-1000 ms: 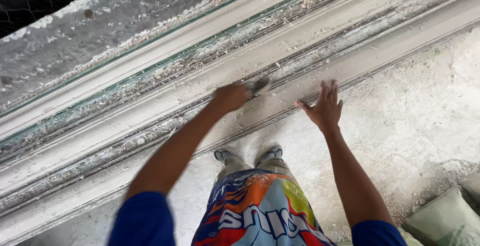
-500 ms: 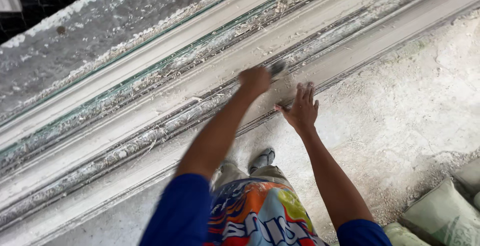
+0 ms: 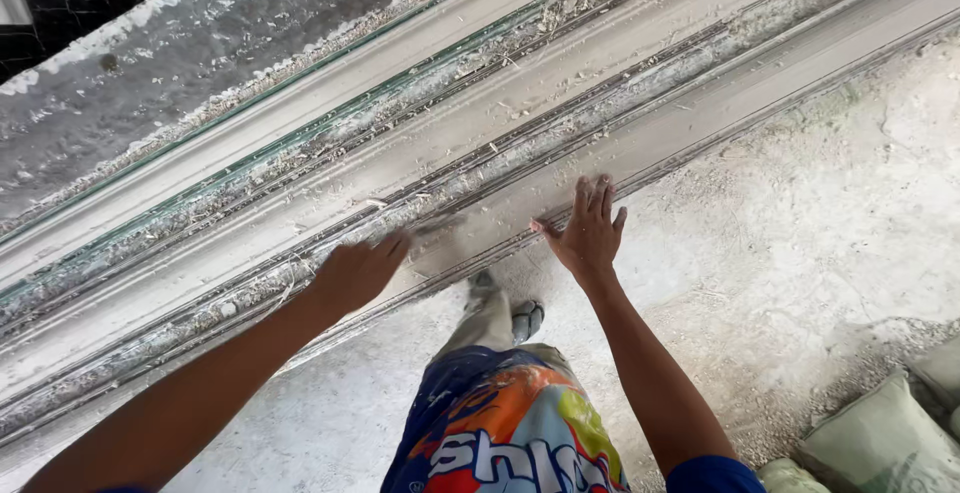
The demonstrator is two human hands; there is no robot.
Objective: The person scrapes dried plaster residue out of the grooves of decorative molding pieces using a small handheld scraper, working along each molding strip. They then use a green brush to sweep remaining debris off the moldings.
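Our left hand point(image 3: 358, 271) is closed around a small blurred scraping tool point(image 3: 432, 227), whose tip sticks out toward the right hand and touches the dusty moulded beam point(image 3: 640, 103). Our right hand point(image 3: 588, 233) lies flat with fingers spread wide on the beam's near edge, just beside the tool; pale sacks point(image 3: 880, 433) sit on the floor well below and right of it.

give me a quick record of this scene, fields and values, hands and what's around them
left hand: closed on a small tool, blurred, against the moulding
tool: flat and grey, kind unclear
right hand: fingers spread, palm flat on the moulding's near edge
moulding: long white ribbed profile, dusty, running diagonally across the view
debris: chips and dust lying in the grooves
floor: rough, white with powder
sacks: greenish, at lower right
stance: standing, feet close to the moulding
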